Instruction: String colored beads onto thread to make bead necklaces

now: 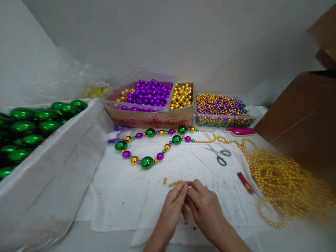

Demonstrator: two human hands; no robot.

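My left hand [174, 198] and my right hand [203, 201] meet over the white cloth [112, 196], fingertips pinched together. Whatever lies between the fingers is hidden; a few short gold bead pieces [174, 183] rest on the cloth just beyond them. Farther back lies a bead necklace [147, 162] of large green, purple and gold balls, its ends joining a thin gold bead chain [206, 141]. To the right of it are scissors [219, 154], lying with blades apart, and a long thin needle [204, 164].
A white-lined box of big green balls [34, 126] stands at left. Behind are a carton [152, 119] with purple and gold balls and a clear tub [223, 120] of small mixed beads. Right lie a pink tool [243, 131], a red packet [245, 183], piled gold bead strands [286, 182] and a cardboard box [301, 108].
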